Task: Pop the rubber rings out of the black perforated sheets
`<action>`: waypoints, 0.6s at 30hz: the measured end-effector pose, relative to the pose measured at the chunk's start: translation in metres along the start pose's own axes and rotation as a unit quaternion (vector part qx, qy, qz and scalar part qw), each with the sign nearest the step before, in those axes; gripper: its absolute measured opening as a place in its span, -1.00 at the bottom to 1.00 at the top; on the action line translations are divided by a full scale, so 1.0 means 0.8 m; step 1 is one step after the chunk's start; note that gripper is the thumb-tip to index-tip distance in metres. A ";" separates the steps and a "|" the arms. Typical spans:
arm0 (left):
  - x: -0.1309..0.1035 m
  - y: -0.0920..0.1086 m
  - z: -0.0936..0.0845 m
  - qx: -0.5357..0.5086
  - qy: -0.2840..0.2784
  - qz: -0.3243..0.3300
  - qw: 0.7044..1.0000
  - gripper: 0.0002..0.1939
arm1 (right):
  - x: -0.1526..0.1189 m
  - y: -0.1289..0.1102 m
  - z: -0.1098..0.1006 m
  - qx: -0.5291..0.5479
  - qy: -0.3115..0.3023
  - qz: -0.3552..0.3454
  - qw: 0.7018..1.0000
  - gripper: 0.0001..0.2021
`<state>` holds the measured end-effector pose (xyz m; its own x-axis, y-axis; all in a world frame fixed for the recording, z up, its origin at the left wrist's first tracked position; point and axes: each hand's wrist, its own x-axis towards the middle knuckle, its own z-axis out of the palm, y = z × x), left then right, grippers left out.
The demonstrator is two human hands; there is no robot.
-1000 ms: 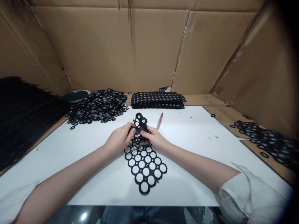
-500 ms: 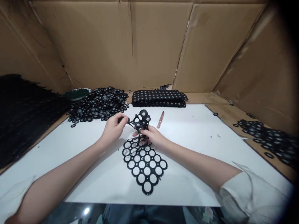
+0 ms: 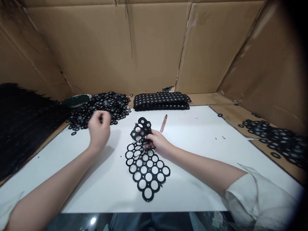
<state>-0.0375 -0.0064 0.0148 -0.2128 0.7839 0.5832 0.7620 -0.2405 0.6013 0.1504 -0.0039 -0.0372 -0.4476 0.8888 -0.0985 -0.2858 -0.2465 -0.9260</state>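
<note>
My right hand point(image 3: 160, 142) pinches the upper part of a black mesh of joined rings point(image 3: 148, 176). The mesh's lower part lies on the white board point(image 3: 190, 192) and ends in a point towards me, while its top bunches and folds above my thumb. Over the left side of the board, in front of the pile of small black rings point(image 3: 108, 102), is my left hand point(image 3: 99, 130), raised, a little blurred and with curled fingers. Something dark shows at its fingers, too small to name. The two hands are well apart.
Folded dotted black mesh point(image 3: 162, 101) lies at the back. A reddish pencil-like stick point(image 3: 164, 123) rests beyond my right hand. More black rings point(image 3: 276, 139) lie on cardboard at right. Dark strands point(image 3: 21, 128) and a green-filled dish point(image 3: 76, 100) are at left. Cardboard walls point(image 3: 154, 45) surround the board.
My left hand has moved away from the mesh, to the left. The top of the mesh has dropped slightly and opened out. My right hand keeps its hold. The view has shifted slightly.
</note>
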 end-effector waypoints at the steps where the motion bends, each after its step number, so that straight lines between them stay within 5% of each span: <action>1: -0.005 0.002 0.002 0.039 -0.016 0.045 0.998 -0.78 | 0.000 -0.001 0.000 0.004 0.005 0.001 1.000 -0.67; 4: -0.023 0.010 0.013 0.136 -0.074 0.175 0.972 -0.79 | 0.000 -0.003 0.001 0.015 0.022 0.005 1.000 -0.71; 7: -0.034 0.012 0.023 0.198 -0.147 0.219 0.944 -0.75 | -0.001 -0.005 0.002 0.033 0.034 0.007 0.999 -0.76; 13: -0.037 0.015 0.025 0.107 -0.274 0.134 0.946 -0.74 | -0.003 -0.006 0.001 0.062 0.026 0.004 0.998 -0.78; 18: -0.032 0.014 0.027 0.011 -0.309 0.062 0.949 -0.74 | -0.003 -0.007 0.001 0.053 0.033 0.009 0.998 -0.76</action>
<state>-0.0104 -0.0171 -0.0049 0.2726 0.9383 0.2127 0.7720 -0.3452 0.5338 0.1523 -0.0050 -0.0316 -0.3980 0.9064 -0.1416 -0.3680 -0.2991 -0.8804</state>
